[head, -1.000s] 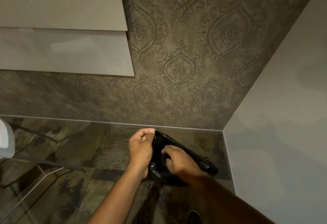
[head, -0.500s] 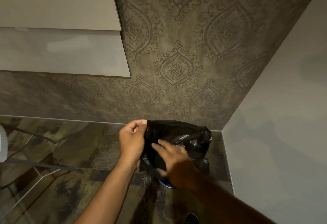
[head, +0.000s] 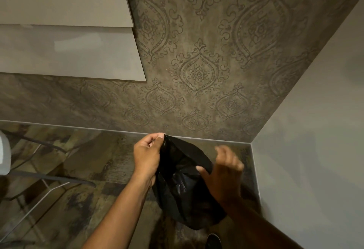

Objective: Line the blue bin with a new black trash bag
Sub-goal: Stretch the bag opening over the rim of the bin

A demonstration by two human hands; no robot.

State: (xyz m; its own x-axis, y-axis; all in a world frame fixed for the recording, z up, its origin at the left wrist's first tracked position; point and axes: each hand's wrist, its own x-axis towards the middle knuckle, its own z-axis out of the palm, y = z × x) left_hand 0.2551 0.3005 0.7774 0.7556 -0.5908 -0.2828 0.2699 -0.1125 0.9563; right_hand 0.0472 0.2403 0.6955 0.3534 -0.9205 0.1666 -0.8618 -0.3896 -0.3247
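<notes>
A view from a head-worn camera looks down into the corner of a room, where patterned brown wallpaper (head: 199, 75) fills the centre and upper right of the frame and meets a plain grey wall (head: 315, 130) on the right. In the lower centre, a person's two bare forearms reach forward over a mottled, glossy floor (head: 88, 160). The left hand (head: 147, 156) is clenched, pinching the top edge of a black trash bag (head: 181, 185) between thumb and fingers just below the skirting line. The bag hangs down from that pinch toward the bottom of the frame, crumpled and only partly opened. The right hand (head: 226, 172), to the right of the bag, is blurred with its fingers spread; its thumb lies against the bag's rim, but whether it actually grips the plastic cannot be told. The blue bin is not visible here, so the bag is in the air and not yet in any container. At far left, thin metal chair legs (head: 49, 179) cross the floor, and a pale cupboard panel (head: 65, 51) fills the upper left. Judging from this, the mouth of the bag is not yet properly spread. The thin plastic could cling to itself and refuse to part, slip out of the single left-hand pinch, or tear if pulled apart too sharply.
</notes>
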